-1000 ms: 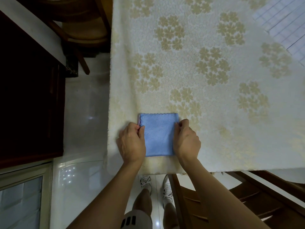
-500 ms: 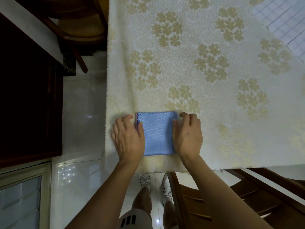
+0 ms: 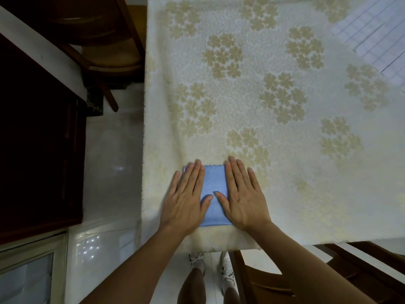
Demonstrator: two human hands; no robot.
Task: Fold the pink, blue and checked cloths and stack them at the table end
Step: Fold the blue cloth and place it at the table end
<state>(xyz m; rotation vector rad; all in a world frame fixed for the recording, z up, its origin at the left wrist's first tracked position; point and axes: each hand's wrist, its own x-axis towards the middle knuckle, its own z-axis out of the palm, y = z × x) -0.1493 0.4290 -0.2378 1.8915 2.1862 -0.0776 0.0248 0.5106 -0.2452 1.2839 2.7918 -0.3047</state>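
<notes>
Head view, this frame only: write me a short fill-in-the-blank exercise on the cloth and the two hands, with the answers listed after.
1. The folded cloth under the hands is ____ in colour.
2. Both the left hand and the right hand lie on it with fingers ____.
3. The cloth sits near the table's ____ edge, on the flower-patterned tablecloth.
4. A wooden ____ stands at the table's left side.

Missing words: blue; straight; near; chair

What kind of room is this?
Likely a home dining room: a table under a floral lace tablecloth, wooden chairs drawn up to it, and a glossy tiled floor.
</notes>
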